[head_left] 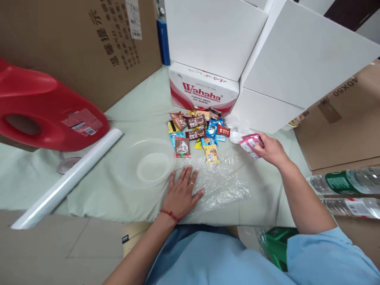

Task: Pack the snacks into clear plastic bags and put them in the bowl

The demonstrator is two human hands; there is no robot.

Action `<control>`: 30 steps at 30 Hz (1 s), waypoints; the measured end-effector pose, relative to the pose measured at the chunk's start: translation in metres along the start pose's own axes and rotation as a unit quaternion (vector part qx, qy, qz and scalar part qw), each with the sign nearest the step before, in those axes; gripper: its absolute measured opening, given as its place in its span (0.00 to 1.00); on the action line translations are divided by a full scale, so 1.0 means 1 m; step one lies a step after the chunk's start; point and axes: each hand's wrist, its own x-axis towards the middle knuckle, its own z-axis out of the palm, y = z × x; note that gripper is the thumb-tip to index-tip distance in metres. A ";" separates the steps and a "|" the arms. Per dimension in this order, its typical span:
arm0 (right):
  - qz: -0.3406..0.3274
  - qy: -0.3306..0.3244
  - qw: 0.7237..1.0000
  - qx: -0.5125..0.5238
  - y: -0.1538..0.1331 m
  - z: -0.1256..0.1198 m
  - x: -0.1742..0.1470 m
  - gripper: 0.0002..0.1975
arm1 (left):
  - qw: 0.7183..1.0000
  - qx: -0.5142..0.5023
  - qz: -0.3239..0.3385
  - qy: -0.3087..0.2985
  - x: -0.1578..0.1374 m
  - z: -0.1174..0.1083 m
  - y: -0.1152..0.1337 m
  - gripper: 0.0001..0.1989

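My left hand [181, 193] lies flat with fingers stretched out, at the left edge of a clear plastic bag [224, 186] spread on the cloth. Just left of it stands a clear plastic bowl [126, 164]. My right hand [271, 149] is closed on a pink-and-white snack packet [249, 145], held right of a pile of wrapped snacks [196, 133]. Brown, blue, yellow and red wrappers make up the pile. At its near side are a brown packet [182, 147] and a yellow cookie packet [211, 154]. Crumpled clear plastic [236, 128] lies between the pile and my right hand.
Behind the pile stand a Wahaha box [204, 93] and white boxes [216, 35]. To the left are a red jug [50, 107], a white roll [71, 180] and a large carton [74, 39]. Plastic bottles [350, 182] and another carton [344, 118] are at the right.
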 end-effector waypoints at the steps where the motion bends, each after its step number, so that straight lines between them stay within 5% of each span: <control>1: 0.021 -0.028 0.999 -0.006 0.014 0.002 -0.007 0.19 | 1.000 0.003 0.002 0.001 0.000 0.000 0.000 0.35; 5: 0.040 -0.096 0.994 -0.029 0.046 0.028 -0.030 0.20 | 1.000 0.015 0.011 -0.001 0.002 0.001 0.000 0.35; 11: -0.035 -0.044 0.998 -0.013 0.046 0.062 -0.064 0.28 | 1.000 0.015 0.012 0.011 0.004 0.003 0.000 0.33; 15: -0.041 -0.036 0.998 0.007 0.053 0.060 -0.073 0.28 | 1.000 0.015 0.011 0.005 0.005 0.002 0.002 0.35; 18: 0.006 -0.013 0.993 0.121 0.054 0.045 -0.072 0.30 | 1.000 0.021 0.004 -0.013 0.004 -0.001 0.004 0.39; 21: 0.015 -0.055 0.951 0.304 0.033 0.029 -0.069 0.31 | 0.999 0.024 -0.005 -0.025 0.004 -0.002 0.006 0.43; 24: -0.084 -0.206 0.881 0.417 -0.014 0.025 -0.068 0.27 | 0.999 0.030 -0.007 -0.030 0.003 -0.003 0.005 0.43; 27: -0.225 -0.330 0.818 0.414 -0.064 0.036 -0.062 0.21 | 0.999 0.035 -0.003 -0.032 0.003 -0.003 0.005 0.38; 30: -0.293 -0.356 0.821 0.337 -0.095 0.050 -0.055 0.16 | 0.999 0.034 -0.011 -0.025 0.004 -0.002 0.005 0.32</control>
